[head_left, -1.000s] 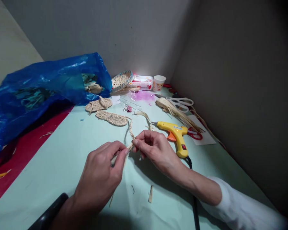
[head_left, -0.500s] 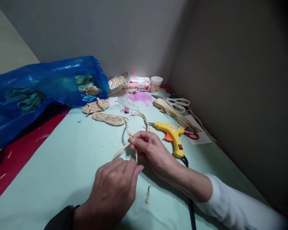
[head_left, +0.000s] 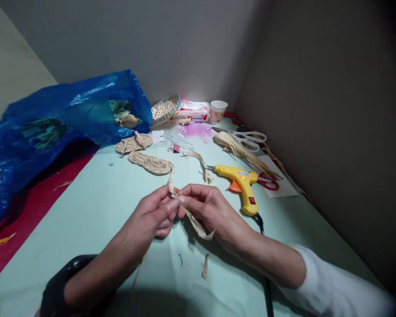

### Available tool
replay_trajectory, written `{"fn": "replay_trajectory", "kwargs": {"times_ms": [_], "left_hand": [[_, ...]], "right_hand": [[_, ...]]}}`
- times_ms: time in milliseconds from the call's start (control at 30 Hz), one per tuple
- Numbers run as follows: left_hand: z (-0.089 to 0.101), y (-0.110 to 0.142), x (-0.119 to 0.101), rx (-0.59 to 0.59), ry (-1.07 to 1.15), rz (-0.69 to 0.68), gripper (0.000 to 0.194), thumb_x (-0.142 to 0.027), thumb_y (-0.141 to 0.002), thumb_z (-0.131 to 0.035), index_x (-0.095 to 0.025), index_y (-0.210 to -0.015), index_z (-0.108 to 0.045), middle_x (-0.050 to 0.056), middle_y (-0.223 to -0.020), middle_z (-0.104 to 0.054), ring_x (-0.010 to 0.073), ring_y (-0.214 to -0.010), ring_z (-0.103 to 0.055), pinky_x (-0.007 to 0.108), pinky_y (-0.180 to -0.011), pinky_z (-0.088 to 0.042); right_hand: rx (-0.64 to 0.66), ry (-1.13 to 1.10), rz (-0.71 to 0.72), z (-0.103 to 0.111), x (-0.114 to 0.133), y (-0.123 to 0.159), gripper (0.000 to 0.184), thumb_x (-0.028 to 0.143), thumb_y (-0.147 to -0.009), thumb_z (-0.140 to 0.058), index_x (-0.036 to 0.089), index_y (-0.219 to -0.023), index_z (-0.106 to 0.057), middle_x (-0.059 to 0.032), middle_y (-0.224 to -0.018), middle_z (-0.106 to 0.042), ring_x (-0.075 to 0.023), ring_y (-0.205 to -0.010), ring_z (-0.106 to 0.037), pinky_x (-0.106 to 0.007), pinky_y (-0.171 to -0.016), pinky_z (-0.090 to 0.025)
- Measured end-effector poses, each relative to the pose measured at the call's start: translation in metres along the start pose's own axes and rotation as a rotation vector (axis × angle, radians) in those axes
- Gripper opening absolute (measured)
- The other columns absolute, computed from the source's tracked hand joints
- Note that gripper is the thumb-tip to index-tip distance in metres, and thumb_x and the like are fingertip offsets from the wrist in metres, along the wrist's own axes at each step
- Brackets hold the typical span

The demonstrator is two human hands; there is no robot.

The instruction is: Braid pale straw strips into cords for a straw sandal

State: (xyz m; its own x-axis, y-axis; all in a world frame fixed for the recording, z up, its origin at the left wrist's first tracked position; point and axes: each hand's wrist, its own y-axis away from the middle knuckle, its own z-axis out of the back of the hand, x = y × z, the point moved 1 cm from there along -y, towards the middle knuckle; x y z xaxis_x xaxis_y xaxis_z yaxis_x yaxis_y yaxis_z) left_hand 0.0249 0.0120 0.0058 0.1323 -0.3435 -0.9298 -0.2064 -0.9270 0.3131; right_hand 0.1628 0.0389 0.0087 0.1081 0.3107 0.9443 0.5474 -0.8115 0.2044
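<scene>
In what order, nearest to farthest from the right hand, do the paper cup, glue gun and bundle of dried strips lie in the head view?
From the right hand, at the braid:
1. Glue gun: just to its right.
2. Bundle of dried strips: beyond the gun.
3. Paper cup: near the back wall.

2 hands point(head_left: 207, 206), 1 braid point(head_left: 170, 179), 2 woven soles point(head_left: 150, 163), 1 glue gun point(head_left: 246, 183), 2 pairs of scissors point(head_left: 236, 136), 1 cup point(head_left: 218, 112).

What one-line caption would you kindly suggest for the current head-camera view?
Left fingers and right fingers pinch a braid running from a flat oval piece, a yellow glue gun nearby.
</scene>
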Motion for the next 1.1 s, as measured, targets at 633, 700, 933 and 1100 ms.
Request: {"fn": "replay_trajectory", "kwargs": {"times_ms": [633,700,933,1100], "left_hand": [[0.01,0.01,0.003,-0.234,-0.362,-0.149,0.025,-0.038,-0.086,-0.057,-0.019,-0.071,-0.05,-0.004,-0.064,-0.043,0.0092,-0.059,-0.037,0.021,-0.053,-0.031],[0.012,0.009,0.005,-0.213,-0.32,-0.12,0.026,-0.039,-0.087,-0.055,-0.019,-0.072,-0.048,-0.006,-0.061,-0.039,0.0084,-0.055,-0.034,0.021,-0.049,-0.027],[0.009,0.01,0.006,-0.201,-0.292,-0.109,0.027,-0.04,-0.087,-0.052,-0.021,-0.07,-0.045,-0.008,-0.054,-0.03,0.0084,-0.047,-0.024,0.023,-0.044,-0.019],[0.004,0.01,0.001,-0.268,-0.386,-0.176,0.028,-0.039,-0.085,-0.054,-0.02,-0.067,-0.044,-0.007,-0.056,-0.033,0.0087,-0.05,-0.028,0.022,-0.046,-0.024]], "right_hand": [[0.084,0.804,0.204,0.009,0.016,0.012,0.013,0.027,-0.095,-0.043,0.02,-0.092,-0.052,0.0005,-0.075,-0.064,-0.0129,-0.068,-0.055,-0.025,-0.062,-0.036],[0.128,0.784,0.18,0.011,0.018,0.01,0.017,0.028,-0.095,-0.045,0.019,-0.088,-0.057,0.0001,-0.076,-0.065,-0.0125,-0.068,-0.055,-0.024,-0.06,-0.035],[0.162,0.757,0.145,0.016,0.018,0.009,0.025,0.026,-0.092,-0.048,0.017,-0.074,-0.063,0.0017,-0.061,-0.057,-0.0103,-0.057,-0.049,-0.022,-0.054,-0.032],[0.173,0.618,0.078,0.016,0.018,0.008,0.028,0.031,-0.092,-0.05,0.016,-0.072,-0.062,0.0008,-0.064,-0.058,-0.0095,-0.058,-0.046,-0.021,-0.054,-0.032]]}}
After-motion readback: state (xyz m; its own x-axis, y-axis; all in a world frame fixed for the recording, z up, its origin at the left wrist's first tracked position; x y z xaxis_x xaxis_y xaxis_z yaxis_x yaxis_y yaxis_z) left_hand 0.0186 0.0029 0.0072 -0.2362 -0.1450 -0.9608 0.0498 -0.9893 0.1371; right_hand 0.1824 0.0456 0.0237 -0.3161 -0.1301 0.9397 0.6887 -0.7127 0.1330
